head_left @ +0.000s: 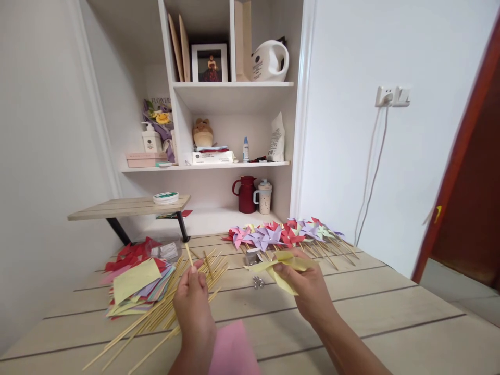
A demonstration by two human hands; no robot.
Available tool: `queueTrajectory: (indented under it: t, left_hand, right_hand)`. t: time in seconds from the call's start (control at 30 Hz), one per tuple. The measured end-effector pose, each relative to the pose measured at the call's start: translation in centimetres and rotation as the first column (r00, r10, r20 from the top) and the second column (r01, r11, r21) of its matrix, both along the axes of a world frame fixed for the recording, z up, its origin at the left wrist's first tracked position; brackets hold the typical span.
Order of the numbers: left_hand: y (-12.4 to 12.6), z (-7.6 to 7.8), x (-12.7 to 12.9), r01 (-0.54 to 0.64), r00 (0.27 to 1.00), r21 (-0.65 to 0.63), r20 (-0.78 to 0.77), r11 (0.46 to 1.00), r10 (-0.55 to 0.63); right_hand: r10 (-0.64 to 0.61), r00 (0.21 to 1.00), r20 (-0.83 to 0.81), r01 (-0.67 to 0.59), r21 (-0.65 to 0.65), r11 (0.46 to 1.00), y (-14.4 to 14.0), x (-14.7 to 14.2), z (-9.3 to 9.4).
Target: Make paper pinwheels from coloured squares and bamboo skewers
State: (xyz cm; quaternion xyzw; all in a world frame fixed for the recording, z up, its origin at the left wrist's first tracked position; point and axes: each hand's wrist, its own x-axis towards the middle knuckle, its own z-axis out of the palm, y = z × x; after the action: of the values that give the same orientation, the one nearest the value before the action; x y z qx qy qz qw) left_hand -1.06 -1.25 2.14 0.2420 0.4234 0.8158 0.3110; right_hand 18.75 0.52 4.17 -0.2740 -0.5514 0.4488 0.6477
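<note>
My left hand (193, 307) is closed around a thin wooden stick (189, 254), whose tip points up and away from me. Beneath and beside that hand lies a loose pile of similar sticks (156, 315). Between the thumb and fingers of my right hand (310, 289) is a yellow paper pinwheel (283, 272), held above the table. A small heap of silvery pins (258, 282) lies on the tabletop between the hands, just short of a small clear box (253, 257). Partly behind my left forearm is a pink paper sheet (234, 349).
Finished pinwheels on sticks (281, 235) lie at the back right. Stacked coloured paper (136, 286) and red paper pieces (135, 253) sit at the left, near a small raised stand (128, 207). Behind the table, shelves (234, 91) hold a red jug (247, 195) and a cup (265, 198).
</note>
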Motion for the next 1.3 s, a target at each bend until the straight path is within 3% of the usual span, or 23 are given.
queueTrajectory:
  t: [0.5,0.93,1.13,1.3]
  left_hand:
    - [0.3,-0.5,-0.1,-0.114,0.973,0.002,-0.203,0.993,0.112]
    - [-0.3,0.1,0.5,-0.085,0.934,0.017,-0.347,0.996,0.085]
    - [0.1,0.0,0.4,-0.053,0.965,0.032,-0.256,0.998,0.059]
    - [0.3,0.0,0.3,-0.061,0.984,0.034,-0.165,0.998,0.066]
  right_hand:
    - [0.067,0.990,0.122,-0.065,-0.025,0.998,-0.2,0.0,0.1]
    - [0.051,0.994,0.102,-0.056,0.050,0.997,-0.2,1.0,0.7]
    - [0.004,0.993,0.115,-0.018,0.117,0.993,-0.6,1.3,1.0]
    - [-0.102,0.979,0.174,0.053,0.264,0.963,-1.1,1.4,1.2]
